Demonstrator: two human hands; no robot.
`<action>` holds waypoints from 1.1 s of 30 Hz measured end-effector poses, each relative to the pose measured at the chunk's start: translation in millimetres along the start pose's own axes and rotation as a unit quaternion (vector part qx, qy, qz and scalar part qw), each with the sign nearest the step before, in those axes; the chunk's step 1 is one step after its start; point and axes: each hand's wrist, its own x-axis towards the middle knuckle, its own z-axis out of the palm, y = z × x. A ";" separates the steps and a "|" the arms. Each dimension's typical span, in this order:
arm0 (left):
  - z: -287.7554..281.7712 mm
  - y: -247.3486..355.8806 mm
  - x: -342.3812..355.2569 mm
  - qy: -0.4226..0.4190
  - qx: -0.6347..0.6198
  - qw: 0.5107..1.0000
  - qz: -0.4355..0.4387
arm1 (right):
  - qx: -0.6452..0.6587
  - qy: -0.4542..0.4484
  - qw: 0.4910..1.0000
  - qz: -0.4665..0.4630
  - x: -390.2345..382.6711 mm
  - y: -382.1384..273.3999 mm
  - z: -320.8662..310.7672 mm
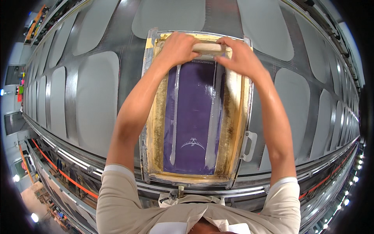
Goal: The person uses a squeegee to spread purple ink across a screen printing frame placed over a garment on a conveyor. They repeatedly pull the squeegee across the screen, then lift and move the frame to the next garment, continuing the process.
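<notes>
A screen-printing frame [153, 97] with yellowed taped edges lies on a long dark table. Its purple mesh [193, 117] carries a small white design near my end and two streaks of whitish ink running lengthwise. At the frame's far end, my left hand [177, 48] and my right hand [238, 57] both grip the pale wooden handle of a squeegee [209, 48]. The squeegee blade sits on the mesh, mostly hidden under my hands.
Grey fabric panels [97, 93] lie in rows across the dark table [128, 50] on both sides of the frame and beyond it. A white handle [248, 146] sticks out of the frame's right side. Metal rails [70, 156] run along the table's near edge.
</notes>
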 end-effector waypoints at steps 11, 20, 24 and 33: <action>22.7 7.8 -23.8 -0.026 -0.022 0.998 -0.058 | -0.102 -0.084 0.990 0.045 16.4 4.2 48.5; 24.9 140.7 -248.4 -0.029 -0.039 0.999 -0.008 | -0.110 -0.103 0.988 -0.022 -208.7 -109.7 100.5; 18.0 195.4 -330.4 -0.037 -0.068 0.997 -0.022 | -0.070 -0.074 0.994 -0.031 -293.6 -153.1 118.2; 10.1 128.1 -217.9 -0.044 -0.003 0.999 0.004 | -0.094 -0.076 0.991 -0.056 -181.1 -95.4 83.8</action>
